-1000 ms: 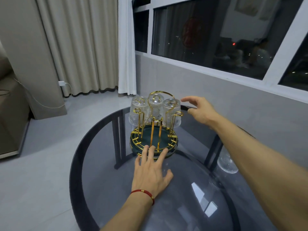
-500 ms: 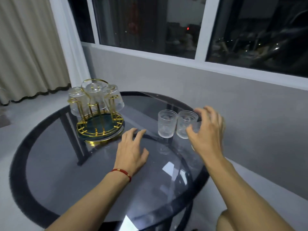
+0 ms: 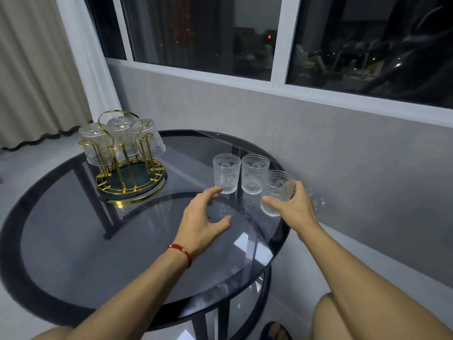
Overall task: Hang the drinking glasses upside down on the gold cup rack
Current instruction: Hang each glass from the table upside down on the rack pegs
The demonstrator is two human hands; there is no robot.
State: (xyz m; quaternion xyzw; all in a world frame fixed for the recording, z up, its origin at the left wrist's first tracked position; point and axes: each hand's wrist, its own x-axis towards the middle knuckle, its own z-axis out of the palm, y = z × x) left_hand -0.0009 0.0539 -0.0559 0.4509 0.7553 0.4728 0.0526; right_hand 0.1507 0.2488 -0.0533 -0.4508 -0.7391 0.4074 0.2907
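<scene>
R hand [image 3: 295, 208] fingers wrap a tilted glass [image 3: 277, 192]. L hand [image 3: 203, 223] fingers spread, empty; 2 upright glasses [image 3: 226, 173] just beyond fingertips, gold rack [image 3: 127, 163] further left w/ 3 hung.

**Hands: left open, right gripping**

Left hand [image 3: 203, 222], red cord bracelet [image 3: 181, 251] at the wrist, is palm down with fingers spread and empty. Right hand [image 3: 295, 207], farther right, is wrapped around an upright clear textured drinking glass [image 3: 275, 191], thumb on its near side.
</scene>
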